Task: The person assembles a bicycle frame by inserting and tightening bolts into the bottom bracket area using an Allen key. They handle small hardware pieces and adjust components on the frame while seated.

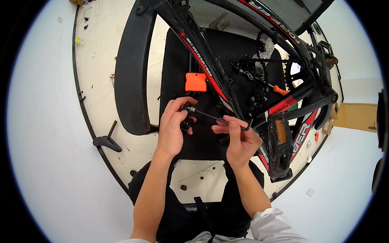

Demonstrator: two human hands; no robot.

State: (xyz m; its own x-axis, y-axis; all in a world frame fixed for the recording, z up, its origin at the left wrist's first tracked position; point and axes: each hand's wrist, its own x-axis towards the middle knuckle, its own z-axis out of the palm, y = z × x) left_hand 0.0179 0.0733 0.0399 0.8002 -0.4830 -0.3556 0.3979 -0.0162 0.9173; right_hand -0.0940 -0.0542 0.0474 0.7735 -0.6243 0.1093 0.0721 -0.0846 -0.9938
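Observation:
My left hand (pixel 173 126) grips a small black bicycle part (pixel 187 108) with a silver bolt end, held above a black mat (pixel 202 139). My right hand (pixel 239 139) pinches a long black hex key (pixel 221 120), whose tip sits in the part's bolt; its bent short end pokes out past my fingers. Both hands hover just in front of a black and red bicycle frame (pixel 204 60) lying across the round table.
A black bicycle pedal (pixel 279 148) on its crank sits just right of my right hand. An orange block (pixel 195 82), a loose chain (pixel 259 60) and an orange-handled tool (pixel 279 90) lie on the mat. A black tyre (pixel 129 73) curves at left. A black saddle (pixel 107 141) rests on the pale table (pixel 97 81).

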